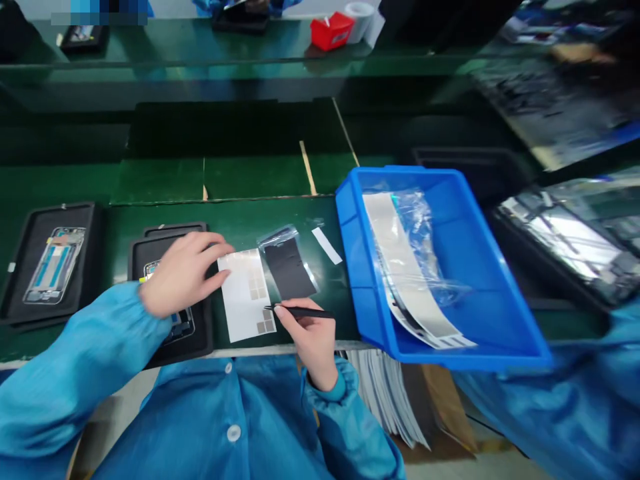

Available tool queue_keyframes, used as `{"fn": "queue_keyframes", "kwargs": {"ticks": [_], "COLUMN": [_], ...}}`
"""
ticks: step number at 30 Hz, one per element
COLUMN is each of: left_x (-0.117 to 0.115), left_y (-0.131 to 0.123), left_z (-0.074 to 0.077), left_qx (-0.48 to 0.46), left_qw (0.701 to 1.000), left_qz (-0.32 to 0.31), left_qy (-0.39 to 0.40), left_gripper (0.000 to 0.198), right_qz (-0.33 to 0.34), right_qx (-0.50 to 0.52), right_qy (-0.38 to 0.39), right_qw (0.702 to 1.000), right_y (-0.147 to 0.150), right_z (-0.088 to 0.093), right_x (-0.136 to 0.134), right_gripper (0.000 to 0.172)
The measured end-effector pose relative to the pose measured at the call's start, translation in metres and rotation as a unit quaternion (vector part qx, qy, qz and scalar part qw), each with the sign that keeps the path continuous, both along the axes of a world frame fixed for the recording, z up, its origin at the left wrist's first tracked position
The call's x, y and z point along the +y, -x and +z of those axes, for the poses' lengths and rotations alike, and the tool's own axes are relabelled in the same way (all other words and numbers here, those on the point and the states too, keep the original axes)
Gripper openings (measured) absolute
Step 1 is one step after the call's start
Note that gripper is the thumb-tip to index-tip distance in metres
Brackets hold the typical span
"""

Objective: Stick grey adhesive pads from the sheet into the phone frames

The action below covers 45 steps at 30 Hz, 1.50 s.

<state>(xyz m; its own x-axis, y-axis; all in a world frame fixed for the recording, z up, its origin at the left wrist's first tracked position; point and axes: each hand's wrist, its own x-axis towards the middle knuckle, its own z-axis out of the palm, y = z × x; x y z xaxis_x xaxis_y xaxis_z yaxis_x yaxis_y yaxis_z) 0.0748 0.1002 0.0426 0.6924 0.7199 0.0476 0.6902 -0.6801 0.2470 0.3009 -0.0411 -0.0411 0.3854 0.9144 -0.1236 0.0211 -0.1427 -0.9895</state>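
Note:
My left hand (183, 270) lies flat with fingers stretched out over a black tray (170, 347) that holds a phone frame, its fingertips on the left edge of a white sticker sheet (245, 293). My right hand (310, 337) is closed on black tweezers (300, 311), whose tip touches small grey stickers at the sheet's lower right corner. A black sheet in clear film (287, 265) lies just right of the white sheet. A small white strip (327, 245) lies beyond it.
A second black tray with a phone frame (53, 263) sits at far left. A blue bin (450, 267) holding liner strips and plastic film stands to the right. A co-worker's blue sleeve (575, 407) is at right. A red box (331, 30) and tape roll sit at the back.

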Motion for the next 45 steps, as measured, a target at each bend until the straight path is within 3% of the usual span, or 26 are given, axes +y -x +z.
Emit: {"fn": "queue_keyframes", "kwargs": {"ticks": [3, 6, 10, 14, 17, 19, 24, 27, 32, 38, 41, 45], "left_x": [0.037, 0.065, 0.075, 0.067, 0.068, 0.073, 0.08, 0.073, 0.058, 0.051, 0.046, 0.037], "left_y": [-0.074, -0.118, -0.137, -0.148, -0.151, -0.146, -0.126, -0.121, -0.112, -0.103, -0.104, -0.103], "left_z": [-0.018, -0.042, -0.06, -0.054, -0.045, -0.044, -0.058, -0.066, -0.067, -0.071, -0.07, -0.065], "left_qx": [0.039, 0.069, 0.062, 0.042, 0.045, 0.044, 0.004, -0.029, -0.054, -0.098, -0.16, -0.233], "left_qw": [0.996, 0.982, 0.977, 0.986, 0.995, 0.994, 0.975, 0.972, 0.975, 0.969, 0.954, 0.936], "left_qz": [0.015, 0.087, 0.102, 0.09, 0.058, 0.065, 0.102, 0.098, 0.089, 0.103, 0.109, 0.102], "left_qy": [0.085, 0.154, 0.178, 0.133, 0.064, 0.08, 0.198, 0.211, 0.197, 0.204, 0.228, 0.245], "left_gripper": [0.039, 0.053, 0.064, 0.056, 0.04, 0.033, 0.047, 0.043, 0.064, 0.019, 0.013, 0.018], "right_qz": [-0.038, -0.061, -0.08, -0.086, -0.084, -0.08, -0.073, -0.078, -0.085, -0.078, -0.071, -0.064], "right_qx": [-0.008, -0.008, -0.011, -0.006, -0.012, -0.016, -0.009, -0.017, -0.045, -0.054, -0.065, -0.058], "right_qy": [-0.007, -0.009, -0.003, 0.004, -0.001, -0.006, -0.028, -0.054, -0.083, -0.116, -0.129, -0.16], "right_qw": [0.999, 0.998, 0.997, 0.996, 0.996, 0.997, 0.997, 0.995, 0.992, 0.989, 0.987, 0.983], "right_y": [-0.014, -0.024, -0.033, -0.037, -0.037, -0.037, -0.036, -0.038, -0.045, -0.045, -0.044, -0.043], "right_z": [0.001, 0.003, 0.003, 0.003, 0.003, 0.003, 0.002, 0.007, 0.016, 0.014, 0.013, 0.016], "right_x": [-0.006, -0.011, -0.016, -0.015, -0.014, -0.013, 0.002, 0.016, 0.035, 0.054, 0.064, 0.074], "right_gripper": [0.012, 0.013, 0.013, 0.014, 0.016, 0.016, 0.016, 0.017, 0.016, 0.015, 0.016, 0.016]}}
